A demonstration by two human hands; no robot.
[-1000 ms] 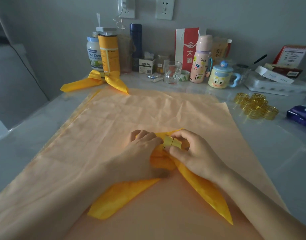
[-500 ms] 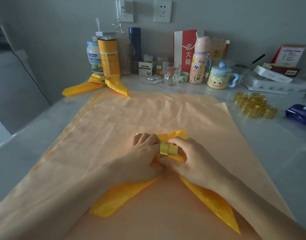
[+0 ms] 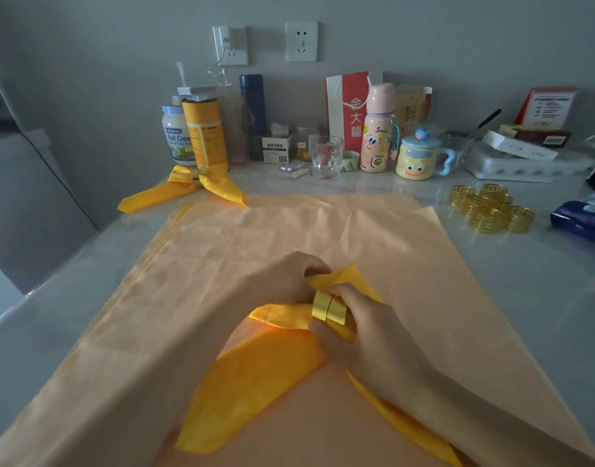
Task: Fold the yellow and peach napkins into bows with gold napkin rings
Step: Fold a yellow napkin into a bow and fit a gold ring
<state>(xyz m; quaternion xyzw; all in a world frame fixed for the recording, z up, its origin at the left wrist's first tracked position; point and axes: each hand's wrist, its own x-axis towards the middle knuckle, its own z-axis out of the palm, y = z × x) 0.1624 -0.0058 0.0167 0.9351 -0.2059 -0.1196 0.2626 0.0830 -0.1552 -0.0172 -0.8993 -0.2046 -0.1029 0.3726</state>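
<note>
A yellow napkin (image 3: pixel 255 375), gold ring (image 3: pixel 328 310) midway — on peach napkin (image 3: pixel 289 230).

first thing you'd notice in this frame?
Dead centre, the right hand grips a gold ring slipped onto a yellow napkin while the left hand pinches its folds, all on top of a spread peach napkin. A finished yellow bow lies back left, and a pile of spare gold rings sits at the right.
</note>
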